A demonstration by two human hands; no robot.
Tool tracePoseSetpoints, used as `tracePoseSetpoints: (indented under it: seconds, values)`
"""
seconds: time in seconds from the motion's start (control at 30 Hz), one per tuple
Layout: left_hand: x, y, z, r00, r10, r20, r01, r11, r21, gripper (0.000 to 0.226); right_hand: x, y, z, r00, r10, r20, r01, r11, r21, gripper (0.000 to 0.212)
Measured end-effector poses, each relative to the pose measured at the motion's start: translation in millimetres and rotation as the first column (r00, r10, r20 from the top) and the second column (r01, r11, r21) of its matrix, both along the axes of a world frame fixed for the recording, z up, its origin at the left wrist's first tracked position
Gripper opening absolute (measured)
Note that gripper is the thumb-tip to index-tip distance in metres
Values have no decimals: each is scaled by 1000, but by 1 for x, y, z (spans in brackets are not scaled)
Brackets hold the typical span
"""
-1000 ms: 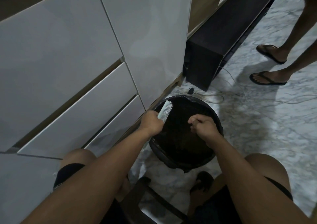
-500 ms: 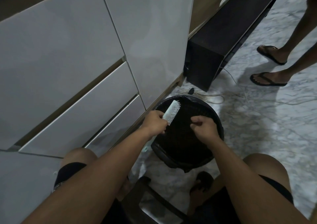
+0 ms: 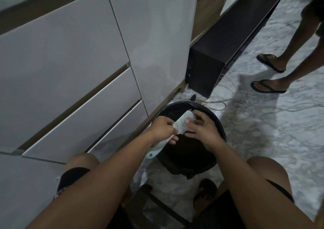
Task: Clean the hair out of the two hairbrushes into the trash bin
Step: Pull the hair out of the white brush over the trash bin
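Note:
A pale mint hairbrush (image 3: 182, 121) with white bristles hangs over the black-lined round trash bin (image 3: 217, 123) on the floor. My left hand (image 3: 162, 130) grips its handle, whose end sticks out below my wrist. My right hand (image 3: 201, 128) has come up against the bristle side, thumb and fingers spread over the bristles. Whether any hair sits between the fingers is too small to tell. I see only this one brush.
White cabinet drawers (image 3: 78, 88) fill the left. A dark low unit (image 3: 219, 57) stands behind the bin, with cables (image 3: 219, 104) on the marble floor. Another person's feet in flip-flops (image 3: 268, 86) stand at the right. My knees flank a dark stool (image 3: 154, 207).
My right hand opened from a curled pinch over the bin and moved left onto the brush bristles. My left hand tilted the brush head further right over the bin.

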State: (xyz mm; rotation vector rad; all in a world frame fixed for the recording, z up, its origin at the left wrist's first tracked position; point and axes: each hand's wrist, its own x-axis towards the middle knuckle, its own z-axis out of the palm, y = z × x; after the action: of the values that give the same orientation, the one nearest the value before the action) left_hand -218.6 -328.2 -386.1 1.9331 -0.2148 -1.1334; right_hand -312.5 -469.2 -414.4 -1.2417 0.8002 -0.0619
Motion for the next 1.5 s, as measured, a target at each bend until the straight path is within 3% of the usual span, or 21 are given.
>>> tracePoseSetpoints:
  seconds: [0.17,0.33,0.43,0.5,0.57,0.67,0.73,0.93,1.03,1.17,1.3,1.5]
  values:
    - [2,7,8,999,-16,-42,15,999,-28,24,-4,1,18,996,-74,45,76,996,-42,33]
    - [0,18,15,999,-50,6,50,999,-14,31,-4,1,20,979,-195,-66,185,973,-138,4]
    - [-1,25,22,999,-45,28,45,999,-25,29,-2,-3,19,950,-293,-111,254,926,-278,11]
    - [0,29,28,998,-38,40,39,999,-24,28,-1,-3,28,962,-255,-95,212,922,-325,14]
    - [1,32,37,998,-25,56,27,999,-28,30,3,0,42,990,-136,-40,121,958,-262,25]
    - [5,38,56,995,-23,92,27,999,-39,26,10,8,72,999,50,6,-48,989,-141,20]
    - [10,43,71,994,-14,111,21,998,-62,23,17,11,91,992,120,35,-112,979,-172,20]
    - [23,64,136,980,45,196,-10,984,-176,4,46,20,157,987,117,106,-86,963,-256,21]
    - [30,79,170,948,19,317,35,986,-164,18,66,24,194,985,89,151,-38,950,-309,12]
    - [45,98,214,831,58,554,10,993,-119,30,92,29,246,967,101,232,-6,926,-378,8]
    - [59,116,266,597,168,785,-61,985,-164,25,112,53,309,936,142,321,11,902,-432,8]
    - [71,158,338,367,276,888,-147,960,-238,18,155,98,383,864,162,476,89,882,-463,5]
